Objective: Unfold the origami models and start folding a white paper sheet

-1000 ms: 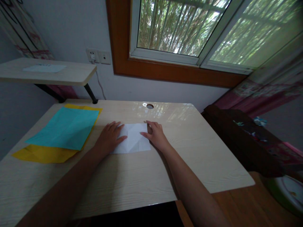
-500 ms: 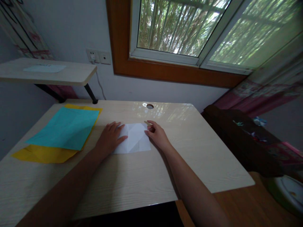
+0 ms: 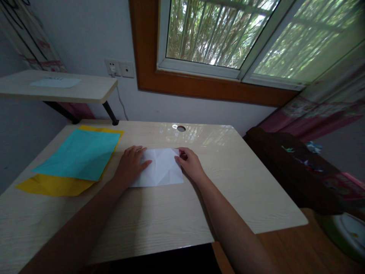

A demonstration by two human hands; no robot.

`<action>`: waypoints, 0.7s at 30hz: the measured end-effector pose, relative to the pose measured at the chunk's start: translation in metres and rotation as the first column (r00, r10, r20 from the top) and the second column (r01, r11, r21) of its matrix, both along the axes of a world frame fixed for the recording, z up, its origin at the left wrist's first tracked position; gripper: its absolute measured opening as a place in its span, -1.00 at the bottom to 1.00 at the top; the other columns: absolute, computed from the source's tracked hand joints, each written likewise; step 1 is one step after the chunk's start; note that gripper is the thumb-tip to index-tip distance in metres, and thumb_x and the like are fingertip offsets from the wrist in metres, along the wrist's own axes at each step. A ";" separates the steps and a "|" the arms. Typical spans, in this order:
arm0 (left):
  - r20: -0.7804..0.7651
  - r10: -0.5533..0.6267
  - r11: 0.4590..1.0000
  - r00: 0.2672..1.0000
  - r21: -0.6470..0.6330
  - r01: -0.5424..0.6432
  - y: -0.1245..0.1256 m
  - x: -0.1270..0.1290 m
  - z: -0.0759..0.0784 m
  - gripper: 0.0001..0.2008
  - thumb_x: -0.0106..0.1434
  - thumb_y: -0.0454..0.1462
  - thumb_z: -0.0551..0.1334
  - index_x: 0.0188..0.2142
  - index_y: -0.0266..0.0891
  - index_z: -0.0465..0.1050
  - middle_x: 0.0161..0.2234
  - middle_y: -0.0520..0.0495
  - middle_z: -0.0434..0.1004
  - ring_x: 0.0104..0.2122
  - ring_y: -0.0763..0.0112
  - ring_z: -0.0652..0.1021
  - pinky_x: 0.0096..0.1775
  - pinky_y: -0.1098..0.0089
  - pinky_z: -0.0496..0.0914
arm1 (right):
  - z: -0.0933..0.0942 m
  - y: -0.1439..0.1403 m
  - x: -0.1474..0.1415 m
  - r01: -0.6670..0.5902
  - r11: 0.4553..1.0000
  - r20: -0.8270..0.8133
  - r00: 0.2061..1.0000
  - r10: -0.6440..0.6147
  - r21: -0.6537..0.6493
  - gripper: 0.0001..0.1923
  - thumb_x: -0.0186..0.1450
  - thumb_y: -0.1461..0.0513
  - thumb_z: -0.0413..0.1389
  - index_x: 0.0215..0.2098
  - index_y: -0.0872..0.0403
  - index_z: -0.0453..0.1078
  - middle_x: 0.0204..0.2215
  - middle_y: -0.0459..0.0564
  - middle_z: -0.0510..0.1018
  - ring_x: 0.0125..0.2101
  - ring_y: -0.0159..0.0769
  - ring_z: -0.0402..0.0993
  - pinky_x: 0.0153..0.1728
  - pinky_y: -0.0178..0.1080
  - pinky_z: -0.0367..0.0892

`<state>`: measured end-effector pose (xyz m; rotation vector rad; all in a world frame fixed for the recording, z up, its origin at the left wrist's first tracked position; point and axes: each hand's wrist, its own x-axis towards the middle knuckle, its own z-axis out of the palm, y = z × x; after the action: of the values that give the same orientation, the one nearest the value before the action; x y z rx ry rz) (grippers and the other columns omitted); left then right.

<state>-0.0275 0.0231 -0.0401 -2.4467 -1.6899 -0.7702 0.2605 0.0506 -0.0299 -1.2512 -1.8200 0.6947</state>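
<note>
Paper (image 3: 165, 167), white and creased, is seen from the head view, laid flat near the middle of the table (image 3: 242, 186). Its left end is covered by the left hand (image 3: 131, 163), palm down, thumb spread apart from the fingers, nothing clamped: the sheet is simply pressed. And at the far right corner, a closer grip: the edge is apparently pinched by the right hand (image 3: 191, 163), thumb on top, fingers curled close; what is tucked beneath cannot be made out. For clean work, the left end should be held firmly, the corner lightly, so that no stray crease is made. Off left, a blue sheet (image 3: 81, 154) is laid over a yellow sheet (image 3: 57, 185).
</note>
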 end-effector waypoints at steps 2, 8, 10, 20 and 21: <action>-0.026 -0.013 1.000 1.000 -0.020 0.012 -0.001 0.000 -0.001 -0.51 0.34 0.04 0.19 0.14 -0.14 0.41 0.14 -0.24 0.43 0.16 -0.03 0.38 0.20 -0.05 0.27 | 0.000 0.000 0.001 -0.006 0.996 0.135 0.991 -0.006 0.087 -0.60 0.25 0.16 0.25 0.05 0.02 0.45 -0.15 0.06 0.55 -0.13 -0.11 0.45 -0.03 -0.04 0.35; -0.064 -0.042 0.999 0.997 -0.034 0.040 -0.004 0.003 0.004 -0.47 0.28 0.08 0.25 0.13 -0.12 0.44 0.12 -0.23 0.44 0.10 -0.03 0.40 0.16 -0.03 0.28 | 0.002 -0.004 0.000 -0.062 0.992 0.386 0.922 0.013 0.114 -0.11 0.07 -0.04 0.42 0.28 0.00 0.27 -0.02 0.17 0.48 0.00 0.08 0.35 0.06 0.08 0.27; -0.082 -0.025 0.998 0.996 -0.054 0.020 -0.006 0.005 0.008 -0.46 0.28 0.07 0.25 0.14 -0.14 0.44 0.12 -0.24 0.43 0.08 -0.02 0.39 0.15 -0.01 0.29 | 0.003 -0.006 -0.001 -0.047 0.994 0.430 0.903 0.002 0.095 -0.07 0.04 -0.08 0.43 0.29 -0.01 0.28 -0.01 0.18 0.46 -0.01 0.10 0.33 0.03 0.07 0.28; -0.089 0.025 0.990 0.996 -0.139 -0.037 -0.009 0.008 0.012 -0.36 0.26 0.07 0.28 0.21 -0.20 0.37 0.11 -0.28 0.39 0.08 -0.05 0.35 0.15 -0.01 0.24 | -0.002 -0.006 -0.001 -0.022 1.000 0.462 0.887 0.010 0.020 -0.26 -0.05 -0.13 0.45 0.00 0.00 0.47 -0.10 0.13 0.49 -0.03 0.07 0.33 0.00 0.03 0.25; -0.085 0.026 0.990 0.996 -0.136 -0.037 -0.008 0.008 0.011 -0.36 0.25 0.07 0.29 0.21 -0.20 0.37 0.11 -0.28 0.39 0.08 -0.05 0.35 0.15 -0.01 0.24 | -0.002 -0.005 -0.001 -0.022 1.000 0.452 0.892 0.010 0.023 -0.29 -0.05 -0.12 0.46 -0.03 0.00 0.48 -0.11 0.12 0.49 -0.04 0.05 0.34 -0.01 0.03 0.25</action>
<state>-0.0192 0.0147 -0.0296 -2.4948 -1.8026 -0.5580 0.2599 0.0451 -0.0320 -1.4706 -2.2067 0.4017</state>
